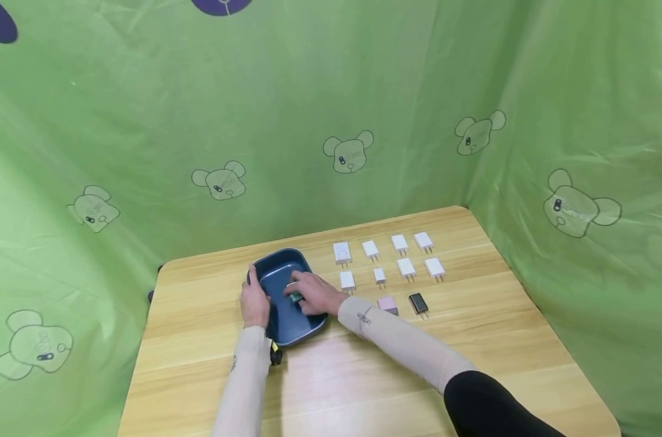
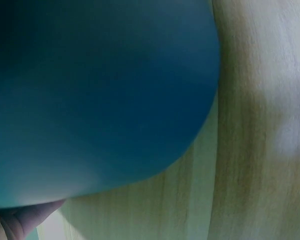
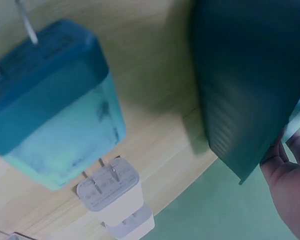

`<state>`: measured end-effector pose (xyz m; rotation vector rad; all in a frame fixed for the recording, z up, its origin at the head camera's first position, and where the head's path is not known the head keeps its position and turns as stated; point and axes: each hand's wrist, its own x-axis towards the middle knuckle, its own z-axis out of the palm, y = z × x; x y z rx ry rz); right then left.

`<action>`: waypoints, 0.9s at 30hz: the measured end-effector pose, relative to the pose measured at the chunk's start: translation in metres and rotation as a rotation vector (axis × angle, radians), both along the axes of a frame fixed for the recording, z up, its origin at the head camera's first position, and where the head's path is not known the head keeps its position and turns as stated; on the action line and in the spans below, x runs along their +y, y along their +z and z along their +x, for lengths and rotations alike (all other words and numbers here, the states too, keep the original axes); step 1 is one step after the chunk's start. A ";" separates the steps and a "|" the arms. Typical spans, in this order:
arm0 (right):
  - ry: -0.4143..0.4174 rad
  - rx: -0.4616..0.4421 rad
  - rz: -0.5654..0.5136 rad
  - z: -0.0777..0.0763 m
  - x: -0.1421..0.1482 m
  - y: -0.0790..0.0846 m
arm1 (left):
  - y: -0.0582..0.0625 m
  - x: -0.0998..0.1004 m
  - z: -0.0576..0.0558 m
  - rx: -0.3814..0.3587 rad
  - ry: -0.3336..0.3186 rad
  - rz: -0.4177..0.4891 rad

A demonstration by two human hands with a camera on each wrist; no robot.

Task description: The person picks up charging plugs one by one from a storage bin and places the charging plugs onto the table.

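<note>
A dark blue plastic basin (image 1: 279,325) stands left of centre on the wooden table. My left hand (image 1: 254,300) grips its left rim, thumb on the inner side. In the left wrist view the basin's wall (image 2: 140,115) fills most of the picture, with part of a hand (image 2: 30,220) at the lower left. Inside the basin my right hand (image 1: 317,294) pinches a small green charger (image 1: 295,296), mostly hidden by the fingers. A pink charger (image 1: 387,304) and a black charger (image 1: 418,303) lie on the table beyond my right forearm.
Several white chargers (image 1: 404,267) lie in two rows to the basin's right, prongs toward me. Close to the right wrist camera stands a charger (image 3: 60,105) that looks blue and teal there. The table (image 1: 200,315) ends against a green cloth (image 1: 287,91) at the back and sides.
</note>
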<state>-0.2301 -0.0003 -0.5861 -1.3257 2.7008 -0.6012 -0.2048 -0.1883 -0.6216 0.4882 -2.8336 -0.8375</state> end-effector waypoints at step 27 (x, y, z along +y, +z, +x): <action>-0.083 -0.026 -0.075 0.003 0.032 0.028 | -0.002 -0.001 0.001 0.031 -0.013 0.021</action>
